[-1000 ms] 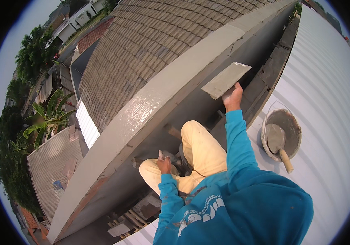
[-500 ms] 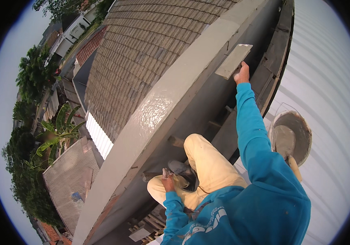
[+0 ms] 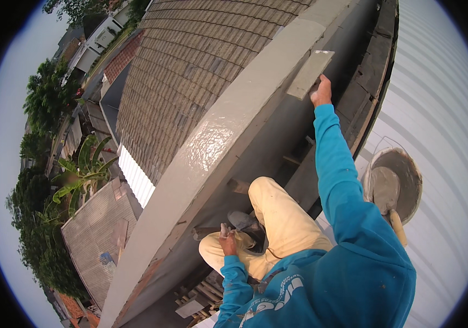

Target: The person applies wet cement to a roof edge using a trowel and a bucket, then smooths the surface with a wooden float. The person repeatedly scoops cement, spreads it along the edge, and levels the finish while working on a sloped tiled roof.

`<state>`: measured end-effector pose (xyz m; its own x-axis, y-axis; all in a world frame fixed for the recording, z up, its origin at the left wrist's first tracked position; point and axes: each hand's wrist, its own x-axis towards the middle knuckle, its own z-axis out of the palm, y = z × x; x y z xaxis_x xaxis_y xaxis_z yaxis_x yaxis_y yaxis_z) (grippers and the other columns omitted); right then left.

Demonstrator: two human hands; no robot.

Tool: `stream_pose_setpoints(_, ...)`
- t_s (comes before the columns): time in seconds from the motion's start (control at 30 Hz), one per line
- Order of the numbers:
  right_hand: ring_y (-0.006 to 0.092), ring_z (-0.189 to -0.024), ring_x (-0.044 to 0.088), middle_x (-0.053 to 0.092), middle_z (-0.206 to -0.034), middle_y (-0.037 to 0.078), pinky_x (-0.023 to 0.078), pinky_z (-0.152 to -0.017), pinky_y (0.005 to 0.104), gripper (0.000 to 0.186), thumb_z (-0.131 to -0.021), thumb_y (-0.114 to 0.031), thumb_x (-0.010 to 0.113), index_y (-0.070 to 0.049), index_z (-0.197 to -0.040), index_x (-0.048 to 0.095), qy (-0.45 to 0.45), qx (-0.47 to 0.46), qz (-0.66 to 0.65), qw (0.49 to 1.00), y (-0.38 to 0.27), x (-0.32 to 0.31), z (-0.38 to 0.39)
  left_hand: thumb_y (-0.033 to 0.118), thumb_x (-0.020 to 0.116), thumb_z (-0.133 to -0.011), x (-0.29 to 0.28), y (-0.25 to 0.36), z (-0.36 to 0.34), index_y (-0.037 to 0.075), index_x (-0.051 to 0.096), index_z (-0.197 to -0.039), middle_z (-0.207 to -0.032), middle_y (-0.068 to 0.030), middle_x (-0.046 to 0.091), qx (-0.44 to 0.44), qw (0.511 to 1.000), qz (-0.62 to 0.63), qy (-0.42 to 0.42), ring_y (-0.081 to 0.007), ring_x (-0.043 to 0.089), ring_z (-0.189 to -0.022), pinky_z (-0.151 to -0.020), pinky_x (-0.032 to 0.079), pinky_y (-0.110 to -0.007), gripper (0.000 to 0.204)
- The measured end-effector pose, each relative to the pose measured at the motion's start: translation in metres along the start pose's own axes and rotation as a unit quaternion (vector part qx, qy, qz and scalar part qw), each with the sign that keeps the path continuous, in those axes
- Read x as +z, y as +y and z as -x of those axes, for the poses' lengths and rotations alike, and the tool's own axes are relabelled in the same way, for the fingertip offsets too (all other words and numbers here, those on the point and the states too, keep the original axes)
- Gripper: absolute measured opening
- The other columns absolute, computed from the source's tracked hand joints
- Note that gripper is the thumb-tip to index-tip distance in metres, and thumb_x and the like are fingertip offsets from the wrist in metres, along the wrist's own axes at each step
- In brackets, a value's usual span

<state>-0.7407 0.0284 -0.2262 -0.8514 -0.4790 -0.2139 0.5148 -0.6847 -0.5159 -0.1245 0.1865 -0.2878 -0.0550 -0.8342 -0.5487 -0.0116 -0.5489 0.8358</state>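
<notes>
My right arm reaches far forward. The right hand (image 3: 321, 92) is closed on a flat rectangular plastering float (image 3: 309, 75), grey with mortar, at the side edge of the long wall top (image 3: 157, 235). Whether the float touches the wall cannot be made out. Smooth grey mortar coats the wall top, with a wet, shiny patch near its middle. My left hand (image 3: 227, 243) rests by my bent left knee, fingers curled in, grey stuff on them; what they hold, if anything, is too small to name.
To my right, a bucket (image 3: 417, 188) of grey mortar holds a tool with a wooden handle (image 3: 398, 228), on a white ribbed metal roof (image 3: 436, 98). A tiled roof (image 3: 201, 71) lies beyond the wall. Below me are a dark gap and wooden poles (image 3: 206, 292).
My right hand and the float have moved slightly forward and left, closer to the wall's edge. The left hand stays by the knee. The view has shifted a little.
</notes>
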Motion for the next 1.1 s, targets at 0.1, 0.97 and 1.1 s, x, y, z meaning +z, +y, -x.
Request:
stream_pose_setpoints(0.1, 0.0310, -0.116, 0.060, 0.064, -0.126, 0.013, 0.045, -0.106, 0.0460, 0.037, -0.098, -0.021, 0.045, 0.000, -0.124, 0.059, 0.003, 0.014, 0.009, 1.000, 0.000, 0.009, -0.001, -0.008, 0.048, -0.087, 0.000, -0.001, 0.000, -0.007, 0.018, -0.153, -0.160, -0.0275, 0.021, 0.006, 1.000, -0.014, 0.001, -0.0401, 0.032, -0.145, -0.111, 0.038, -0.037, 0.073)
stream_pose_setpoints(0.97, 0.0259, -0.124, 0.052, 0.057, -0.130, 0.010, 0.040, -0.108, 0.0394, 0.040, -0.097, -0.014, 0.041, -0.002, -0.134, 0.051, -0.119, 0.008, 0.030, 0.992, 0.022, 0.031, 0.092, -0.005, 0.052, -0.086, 0.007, -0.005, -0.004, -0.011, 0.026, -0.150, -0.155, -0.0273, 0.033, 0.037, 0.999, -0.035, 0.015, -0.0331, 0.040, -0.141, -0.111, 0.038, -0.034, 0.069)
stream_pose_setpoints(1.1, 0.0286, -0.125, 0.053, 0.057, -0.134, 0.011, 0.039, -0.110, 0.0416, 0.042, -0.097, -0.019, 0.041, -0.002, -0.133, 0.052, -0.093, 0.012, 0.031, 0.995, 0.029, 0.033, 0.107, -0.003, 0.053, -0.086, 0.007, -0.007, -0.004, -0.012, 0.028, -0.149, -0.153, -0.0274, 0.036, 0.042, 0.999, -0.019, 0.017, -0.0323, 0.041, -0.140, -0.111, 0.037, -0.034, 0.068)
